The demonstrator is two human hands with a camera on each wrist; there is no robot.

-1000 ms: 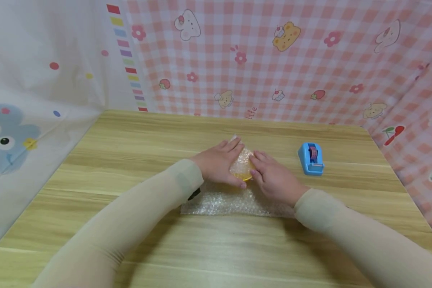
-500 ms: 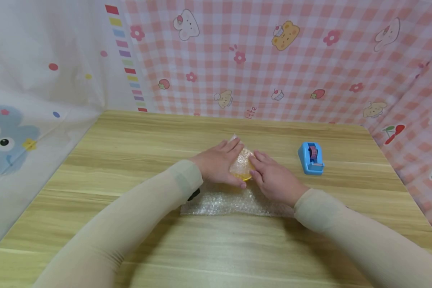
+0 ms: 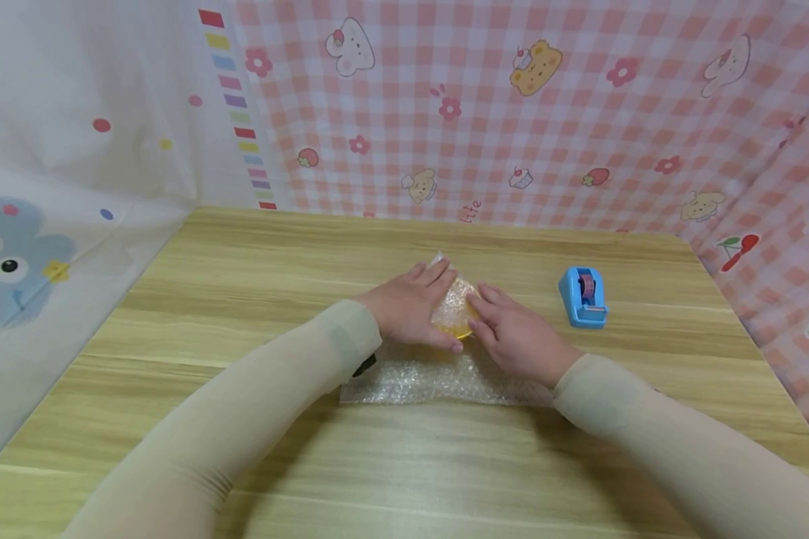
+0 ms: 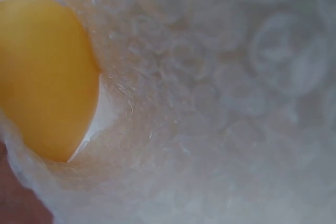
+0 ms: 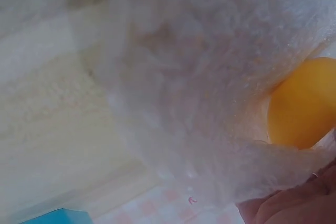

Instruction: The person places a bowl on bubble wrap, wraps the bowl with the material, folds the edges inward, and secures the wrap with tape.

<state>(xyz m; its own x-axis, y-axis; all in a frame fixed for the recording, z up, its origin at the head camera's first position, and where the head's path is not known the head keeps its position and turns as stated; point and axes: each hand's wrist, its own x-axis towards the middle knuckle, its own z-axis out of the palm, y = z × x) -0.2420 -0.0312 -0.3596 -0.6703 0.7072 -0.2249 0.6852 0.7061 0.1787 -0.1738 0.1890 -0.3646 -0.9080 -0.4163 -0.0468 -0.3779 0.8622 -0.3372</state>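
A sheet of clear bubble wrap [image 3: 438,380] lies on the table, its upper part folded over a smooth, rounded yellow object [image 4: 47,77]. Only that object's near edge shows in the head view, and its kind cannot be told. My left hand [image 3: 407,307] rests on the wrap over the object's left side, fingers extended and thumb along the near edge. From the right, my right hand [image 3: 515,333] presses its fingertips against the wrapped object. In the right wrist view, the yellow object [image 5: 304,103] shows through an opening between layers of wrap, with fingers [image 5: 294,205] below it.
A blue tape dispenser [image 3: 583,298] with a pink roll stands to the right of my right hand. The wood-grain table [image 3: 404,471] meets a pink checked cloth [image 3: 404,112] at the back and a white printed cloth [image 3: 108,90] on the left.
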